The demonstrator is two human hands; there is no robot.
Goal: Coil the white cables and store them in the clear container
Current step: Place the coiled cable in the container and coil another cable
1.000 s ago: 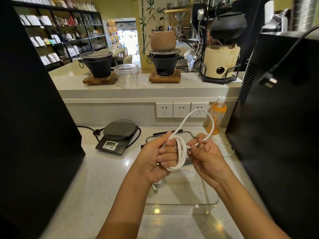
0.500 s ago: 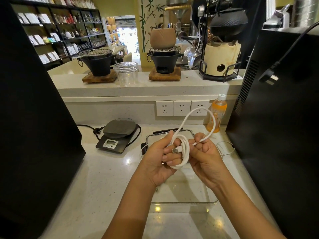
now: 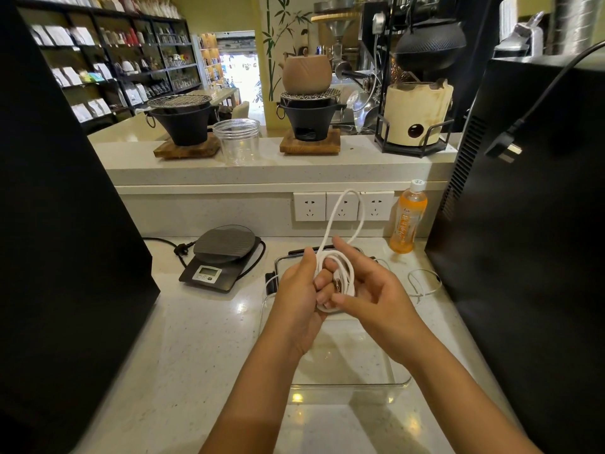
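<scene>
Head view, frame centre: left hand (image 3: 299, 299) grips the white cable (image 3: 337, 273) coil, right hand (image 3: 370, 294) spread, guiding 1 remaining loop; next, tuck it and lower into the clear container (image 3: 347, 385).

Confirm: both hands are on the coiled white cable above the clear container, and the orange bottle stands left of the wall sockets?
Not quite. The head view shows the orange bottle right of the wall sockets, not left. The rest holds: the left hand and right hand are on the coiled white cable above the clear container.
</scene>
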